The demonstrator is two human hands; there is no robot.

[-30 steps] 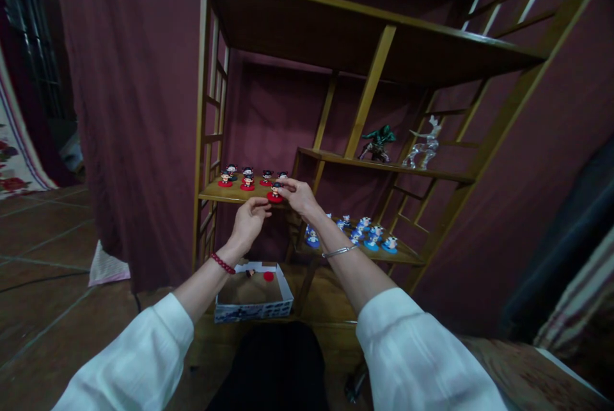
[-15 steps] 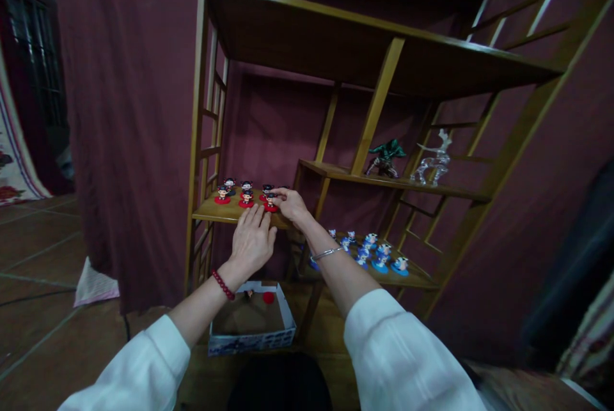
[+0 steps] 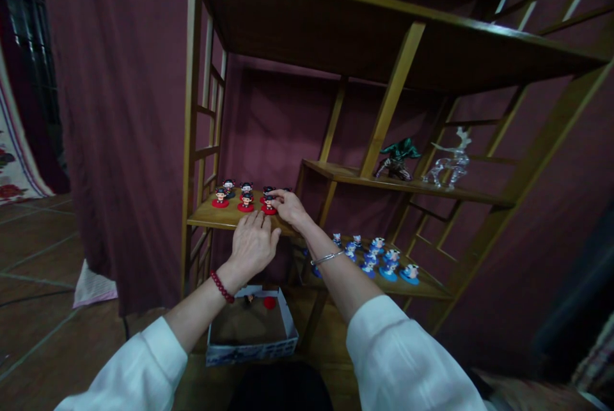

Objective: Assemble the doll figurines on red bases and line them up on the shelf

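Observation:
Small figurines with black hair and red round bases stand in two rows on the left wooden shelf point(image 3: 211, 214). My right hand point(image 3: 289, 209) has its fingers closed at the head of the front-row figurine point(image 3: 269, 206) at the right end. Its fingers partly hide the figurines behind. My left hand point(image 3: 254, 241) rests palm down at the shelf's front edge, fingers stretched out, just below the front row, holding nothing. To its left are another front-row figurine point(image 3: 220, 198) and a middle one point(image 3: 245, 202).
Below sits an open cardboard box point(image 3: 252, 353) with a red round base point(image 3: 269, 303) and a small dark-haired piece point(image 3: 249, 298) inside. Several blue-based figurines point(image 3: 389, 264) fill the lower right shelf. Above them stand a green statuette point(image 3: 398, 158) and a clear deer point(image 3: 451, 162).
The view has come a little closer to the shelves. My left hand has drawn slightly back from the front figurines; my right hand stays at the same figurine.

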